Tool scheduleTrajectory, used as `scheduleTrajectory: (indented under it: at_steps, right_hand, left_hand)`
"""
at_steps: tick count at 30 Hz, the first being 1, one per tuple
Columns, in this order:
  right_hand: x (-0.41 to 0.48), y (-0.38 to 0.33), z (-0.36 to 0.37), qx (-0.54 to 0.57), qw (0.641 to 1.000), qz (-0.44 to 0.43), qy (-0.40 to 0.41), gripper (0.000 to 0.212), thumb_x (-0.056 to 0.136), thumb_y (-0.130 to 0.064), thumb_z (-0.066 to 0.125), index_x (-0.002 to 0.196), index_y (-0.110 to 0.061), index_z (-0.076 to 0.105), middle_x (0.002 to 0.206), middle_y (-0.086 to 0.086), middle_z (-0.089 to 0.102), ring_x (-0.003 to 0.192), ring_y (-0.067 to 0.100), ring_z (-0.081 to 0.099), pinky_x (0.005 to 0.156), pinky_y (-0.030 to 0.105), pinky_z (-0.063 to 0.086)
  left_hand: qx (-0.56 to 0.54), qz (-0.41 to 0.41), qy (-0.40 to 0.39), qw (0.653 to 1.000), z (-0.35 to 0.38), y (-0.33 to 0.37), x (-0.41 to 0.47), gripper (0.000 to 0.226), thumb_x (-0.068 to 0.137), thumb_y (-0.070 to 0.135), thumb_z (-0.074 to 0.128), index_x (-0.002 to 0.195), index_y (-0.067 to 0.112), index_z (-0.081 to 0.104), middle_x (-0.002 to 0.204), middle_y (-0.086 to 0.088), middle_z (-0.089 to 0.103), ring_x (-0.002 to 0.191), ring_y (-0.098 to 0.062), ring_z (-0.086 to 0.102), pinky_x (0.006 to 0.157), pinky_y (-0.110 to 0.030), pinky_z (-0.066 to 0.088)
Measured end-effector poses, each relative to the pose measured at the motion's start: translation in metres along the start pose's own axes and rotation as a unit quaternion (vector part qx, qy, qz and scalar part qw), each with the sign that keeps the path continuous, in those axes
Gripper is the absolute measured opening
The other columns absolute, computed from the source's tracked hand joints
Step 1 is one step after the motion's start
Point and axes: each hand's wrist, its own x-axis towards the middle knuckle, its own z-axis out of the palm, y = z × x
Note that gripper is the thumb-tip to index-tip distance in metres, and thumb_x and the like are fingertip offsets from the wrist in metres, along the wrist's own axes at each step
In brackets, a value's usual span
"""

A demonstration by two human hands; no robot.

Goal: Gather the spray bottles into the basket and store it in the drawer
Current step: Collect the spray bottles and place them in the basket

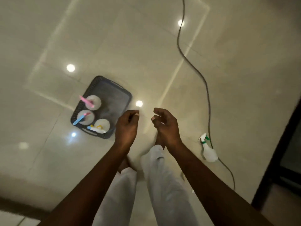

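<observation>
A dark plastic basket [82, 103] sits on the glossy tiled floor [162, 54] with three spray bottles [93, 102] standing along its left side. A green-trigger spray bottle [209, 150] lies on the floor well to the right, against a black cable [206, 88]. The left hand [126, 126] and right hand [166, 126] hover near each other beside the basket, each grip loosely curled; I cannot tell whether either pinches anything.

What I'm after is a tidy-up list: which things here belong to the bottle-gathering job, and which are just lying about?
Job:
- basket, holding the pink-trigger bottle, blue-trigger bottle and white-and-yellow-trigger bottle
- green-trigger bottle, on the floor outside the basket

Lying about:
- dark cable trailing across the floor
</observation>
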Motion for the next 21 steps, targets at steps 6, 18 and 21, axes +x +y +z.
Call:
scheduleTrajectory:
  at_steps: [6, 18, 21]
  right_hand:
    - [-0.062, 0.070, -0.075, 0.094, 0.984, 0.065, 0.133, 0.031, 0.095, -0.010, 0.072, 0.125, -0.020, 0.072, 0.121, -0.004, 0.075, 0.112, 0.012, 0.072, 0.102, 0.053, 0.058]
    - [-0.168, 0.274, -0.203, 0.218, 0.905, 0.207, 0.301, 0.034, 0.096, -0.006, 0.069, 0.126, -0.023, 0.069, 0.123, -0.013, 0.070, 0.123, 0.014, 0.066, 0.101, 0.023, 0.052]
    - [-0.195, 0.337, -0.229, 0.249, 0.873, 0.249, 0.338, 0.033, 0.096, -0.007, 0.070, 0.127, -0.017, 0.069, 0.127, -0.005, 0.071, 0.124, 0.019, 0.067, 0.101, 0.030, 0.055]
  left_hand:
    - [0.108, 0.013, -0.099, 0.989, 0.065, -0.007, -0.058, 0.018, 0.100, 0.033, 0.060, 0.111, 0.032, 0.075, 0.111, 0.010, 0.077, 0.110, -0.019, 0.072, 0.104, -0.055, 0.058]
    - [0.282, 0.016, -0.244, 0.928, 0.229, -0.090, -0.169, 0.027, 0.104, 0.026, 0.060, 0.127, 0.020, 0.072, 0.124, -0.001, 0.074, 0.120, -0.024, 0.068, 0.110, -0.054, 0.054]
    - [0.323, 0.013, -0.268, 0.908, 0.265, -0.129, -0.197, 0.029, 0.104, 0.024, 0.060, 0.130, 0.018, 0.071, 0.129, -0.006, 0.073, 0.124, -0.027, 0.067, 0.112, -0.054, 0.053]
